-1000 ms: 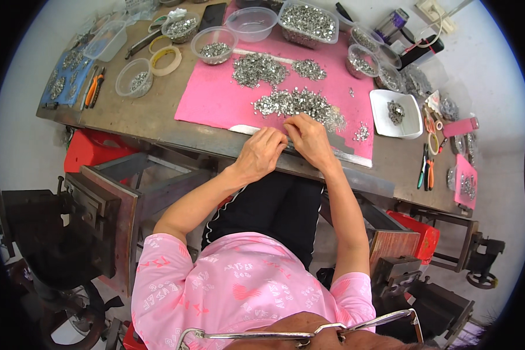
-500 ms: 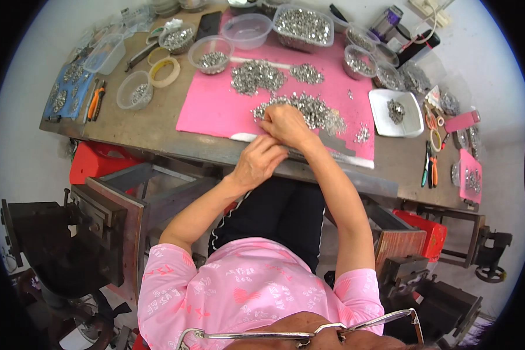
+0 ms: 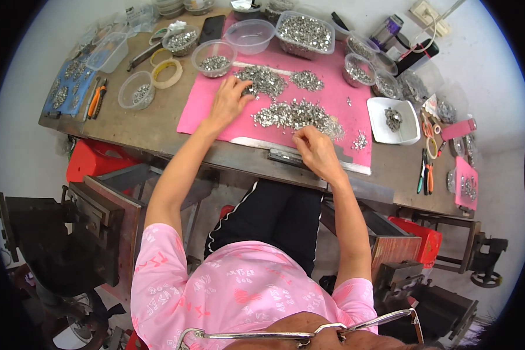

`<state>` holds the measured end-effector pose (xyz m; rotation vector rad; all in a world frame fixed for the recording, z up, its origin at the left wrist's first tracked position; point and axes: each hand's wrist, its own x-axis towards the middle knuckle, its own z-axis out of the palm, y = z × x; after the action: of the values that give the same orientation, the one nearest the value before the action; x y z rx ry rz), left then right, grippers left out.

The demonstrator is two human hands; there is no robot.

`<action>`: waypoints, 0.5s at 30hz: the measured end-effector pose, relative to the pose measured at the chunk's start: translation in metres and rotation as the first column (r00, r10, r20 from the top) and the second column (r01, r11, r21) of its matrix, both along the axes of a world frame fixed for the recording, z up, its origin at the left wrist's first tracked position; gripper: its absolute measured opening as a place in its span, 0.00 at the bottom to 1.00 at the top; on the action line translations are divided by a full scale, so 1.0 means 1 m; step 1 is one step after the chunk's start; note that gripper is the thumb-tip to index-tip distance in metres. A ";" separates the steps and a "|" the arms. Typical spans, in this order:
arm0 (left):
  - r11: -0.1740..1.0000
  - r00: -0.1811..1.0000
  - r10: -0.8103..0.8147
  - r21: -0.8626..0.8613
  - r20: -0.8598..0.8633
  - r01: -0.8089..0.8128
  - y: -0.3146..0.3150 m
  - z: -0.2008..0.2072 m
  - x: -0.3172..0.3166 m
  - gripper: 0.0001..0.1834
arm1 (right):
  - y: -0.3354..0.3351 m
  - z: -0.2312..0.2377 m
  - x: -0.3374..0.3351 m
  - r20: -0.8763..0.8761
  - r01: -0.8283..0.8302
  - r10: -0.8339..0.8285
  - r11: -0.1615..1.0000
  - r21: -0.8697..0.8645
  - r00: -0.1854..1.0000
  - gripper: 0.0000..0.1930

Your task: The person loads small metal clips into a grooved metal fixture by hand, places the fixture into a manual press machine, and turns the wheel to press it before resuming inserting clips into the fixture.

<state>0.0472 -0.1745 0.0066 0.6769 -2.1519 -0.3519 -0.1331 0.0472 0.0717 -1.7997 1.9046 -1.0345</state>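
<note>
My left hand reaches to the left edge of a pile of small shiny silver metal pieces on the pink mat. Its thumb and forefinger stand apart, and nothing shows between them. Near the table's front edge, my right hand is closed in a pinch. Whatever its fingertips hold is too small or hidden to make out. Just beyond it lies a wider pile of silver pieces. A dark narrow metal block sits at the table edge, left of my right hand.
Plastic tubs of silver pieces, including a large one, line the back. A white dish with a small heap stands right. Pliers lie at the right, more pliers and tape rolls at the left. Open drawers hang below.
My hands were together at the front of the wide pile and have parted. The left has moved up to the back-left pile; the right has drawn back toward the table edge.
</note>
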 end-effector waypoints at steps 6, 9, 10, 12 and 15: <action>0.979 0.990 -0.030 0.195 -0.137 0.056 -0.012 0.001 -0.014 0.05 | 0.029 -0.019 0.010 0.050 -0.012 0.015 0.997 -0.071 0.999 0.02; 0.982 0.987 -0.035 0.179 -0.159 0.063 -0.012 0.003 -0.013 0.06 | 0.033 -0.026 0.013 -0.042 -0.024 0.018 0.990 -0.141 0.999 0.03; 0.981 0.987 -0.032 0.182 -0.157 0.061 -0.010 0.003 -0.013 0.06 | 0.033 -0.027 0.013 -0.041 -0.026 0.020 0.990 -0.139 0.999 0.03; 0.967 0.981 -0.070 0.230 -0.181 0.111 0.001 0.008 -0.017 0.06 | 0.033 -0.029 0.014 -0.079 -0.030 0.018 0.988 -0.152 0.997 0.04; 0.925 0.958 -0.243 0.261 -0.153 0.277 0.036 0.010 -0.027 0.05 | 0.032 -0.030 0.016 -0.132 -0.033 0.011 0.985 -0.168 0.991 0.05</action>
<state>0.0203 -0.1382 0.0169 0.5077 -2.0995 -0.8333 -0.1170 0.0792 0.0419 -2.0248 1.9170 -1.1277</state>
